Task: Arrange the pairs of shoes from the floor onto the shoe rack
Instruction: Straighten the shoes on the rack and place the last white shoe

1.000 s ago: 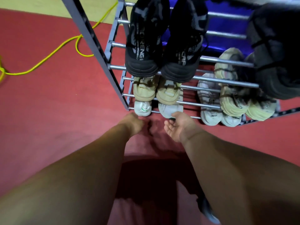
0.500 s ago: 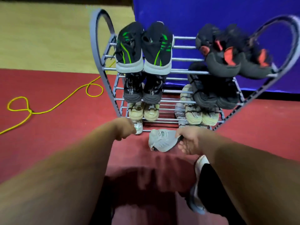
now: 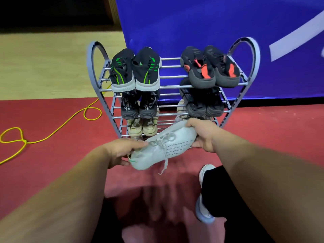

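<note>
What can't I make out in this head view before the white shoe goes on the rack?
All head view.
1. Bottom shelf of the shoe rack: hidden behind the white shoe, left hand and right hand.
2. Low on the right, pale shoes: mostly covered by the dark pair above them.
3. Print on the white shoe: too small to read.
4. The yellow cable: cut off by the left edge.

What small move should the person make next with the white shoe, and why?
Probably ease the white shoe forward and down toward the bottom of the shoe rack. Both hands grip it, the left hand at the heel, the right hand at the toe, just in front of the rack, and the upper tiers in view already hold pairs.
</note>
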